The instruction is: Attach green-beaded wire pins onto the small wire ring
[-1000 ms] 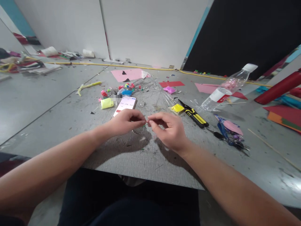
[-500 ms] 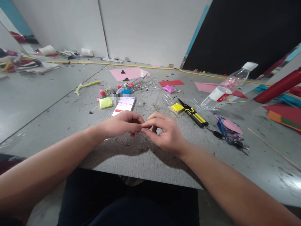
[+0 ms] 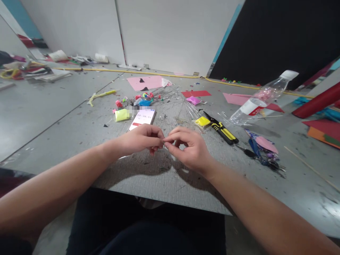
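My left hand (image 3: 145,139) and my right hand (image 3: 187,146) meet above the near part of the grey table (image 3: 148,184). Thumb and fingers of each are pinched, and the fingertips come together at one spot. Whatever is between them is too small or too hidden to make out. Just behind my left hand lies a phone (image 3: 143,117) with a running timer on its screen. Beyond my right hand are a small yellow packet (image 3: 202,122) and black-and-yellow pliers (image 3: 221,130).
Keys on a blue strap (image 3: 261,156) and a thin stick (image 3: 310,168) lie to the right, before a tilted plastic bottle (image 3: 261,97). Farther back are pink paper (image 3: 148,83), a red strip (image 3: 196,94), a pale yellow packet (image 3: 121,115) and a purple packet (image 3: 193,100).
The view has shifted slightly, so everything sits a little farther right. Both hands keep their pinch at nearly the same place. The phone's timer has advanced.
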### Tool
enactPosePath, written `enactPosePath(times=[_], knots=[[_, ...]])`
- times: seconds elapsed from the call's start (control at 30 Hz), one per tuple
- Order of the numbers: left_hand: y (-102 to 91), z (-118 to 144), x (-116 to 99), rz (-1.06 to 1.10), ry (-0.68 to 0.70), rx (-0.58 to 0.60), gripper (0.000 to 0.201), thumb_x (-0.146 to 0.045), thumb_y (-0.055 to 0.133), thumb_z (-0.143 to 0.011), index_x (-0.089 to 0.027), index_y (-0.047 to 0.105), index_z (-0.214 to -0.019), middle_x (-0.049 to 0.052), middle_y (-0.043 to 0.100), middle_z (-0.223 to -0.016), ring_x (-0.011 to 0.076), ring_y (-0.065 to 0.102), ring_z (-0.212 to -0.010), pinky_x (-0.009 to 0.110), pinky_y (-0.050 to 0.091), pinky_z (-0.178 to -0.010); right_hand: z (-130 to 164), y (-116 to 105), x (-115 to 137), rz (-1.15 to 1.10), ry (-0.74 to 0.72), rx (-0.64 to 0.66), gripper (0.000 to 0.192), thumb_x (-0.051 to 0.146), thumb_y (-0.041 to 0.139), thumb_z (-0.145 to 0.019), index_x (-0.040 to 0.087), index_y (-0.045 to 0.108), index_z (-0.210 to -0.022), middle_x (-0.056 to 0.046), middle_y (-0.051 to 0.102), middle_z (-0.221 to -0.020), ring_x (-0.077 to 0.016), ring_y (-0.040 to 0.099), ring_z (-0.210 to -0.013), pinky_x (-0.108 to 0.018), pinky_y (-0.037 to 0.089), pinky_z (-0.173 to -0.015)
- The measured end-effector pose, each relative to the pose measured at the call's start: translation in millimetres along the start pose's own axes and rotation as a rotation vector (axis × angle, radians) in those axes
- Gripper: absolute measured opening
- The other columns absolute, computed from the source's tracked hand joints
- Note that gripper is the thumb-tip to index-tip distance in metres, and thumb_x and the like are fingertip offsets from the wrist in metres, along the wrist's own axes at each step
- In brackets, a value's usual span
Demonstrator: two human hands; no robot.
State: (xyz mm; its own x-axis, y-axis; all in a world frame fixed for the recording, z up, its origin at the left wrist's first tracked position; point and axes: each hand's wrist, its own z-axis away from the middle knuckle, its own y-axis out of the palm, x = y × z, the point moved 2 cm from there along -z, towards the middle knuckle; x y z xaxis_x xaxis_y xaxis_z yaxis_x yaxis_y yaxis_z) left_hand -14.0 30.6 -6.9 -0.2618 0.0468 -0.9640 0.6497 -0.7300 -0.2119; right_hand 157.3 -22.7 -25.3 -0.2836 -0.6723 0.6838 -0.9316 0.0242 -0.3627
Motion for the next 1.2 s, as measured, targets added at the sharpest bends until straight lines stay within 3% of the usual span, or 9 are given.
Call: enactPosePath(times=[0.5,0.7,0.83,1.03,1.2], knots=[[0.1,5,1,-0.166,0.035,-0.069,0.011,-0.011,0.063,-0.076,-0.017,0.061,-0.068,-0.005,0.057,-0.056,0.0071,0.057,-0.046,0.019,0.044,-0.044,0,1,-5,-0.208,0.253,0.006,0.003,0.021,0.076,-0.078,0.020,0.076,-0.080,-0.003,0.070,-0.085,-0.0126,0.062,-0.071,-0.024,0.045,-0.052],[0.0,7,0,-0.256,0.038,-0.085,0.009,-0.010,0.064,-0.075,-0.017,0.061,-0.069,-0.007,0.056,-0.050,0.0055,0.054,-0.042,0.016,0.039,-0.042,-1,1,-13,-0.392,0.515,0.086,0.021,0.028,0.088,-0.065,0.019,0.073,-0.077,0.000,0.068,-0.074,-0.0118,0.059,-0.066,-0.025,0.046,-0.056],[0.8,7,-2,-0.276,0.024,-0.036,0.007,-0.012,0.064,-0.076,-0.017,0.062,-0.072,-0.006,0.057,-0.050,0.0059,0.055,-0.042,0.016,0.038,-0.041,0,3,-19,-0.542,0.622,0.143,0.029,0.029,0.092,-0.059,0.018,0.069,-0.073,0.004,0.063,-0.064,-0.0087,0.053,-0.057,-0.024,0.040,-0.053],[-0.3,6,-3,-0.257,0.052,0.001,0.007,-0.022,0.063,-0.082,-0.017,0.061,-0.077,-0.004,0.059,-0.062,0.0078,0.057,-0.048,0.020,0.043,-0.046,0,4,-21,-0.765,0.538,0.154,0.025,0.034,0.087,-0.069,0.020,0.068,-0.075,0.004,0.063,-0.064,-0.0087,0.053,-0.057,-0.024,0.039,-0.055],[5.7,7,-6,-0.606,0.168,0.159,0.013,-0.026,0.064,-0.081,-0.016,0.070,-0.085,0.001,0.066,-0.070,0.0112,0.059,-0.059,0.023,0.045,-0.056,-2,0,-18,-0.718,0.436,0.017,0.013,0.032,0.075,-0.083,0.021,0.070,-0.088,0.004,0.062,-0.067,-0.0091,0.052,-0.058,-0.025,0.040,-0.056]])
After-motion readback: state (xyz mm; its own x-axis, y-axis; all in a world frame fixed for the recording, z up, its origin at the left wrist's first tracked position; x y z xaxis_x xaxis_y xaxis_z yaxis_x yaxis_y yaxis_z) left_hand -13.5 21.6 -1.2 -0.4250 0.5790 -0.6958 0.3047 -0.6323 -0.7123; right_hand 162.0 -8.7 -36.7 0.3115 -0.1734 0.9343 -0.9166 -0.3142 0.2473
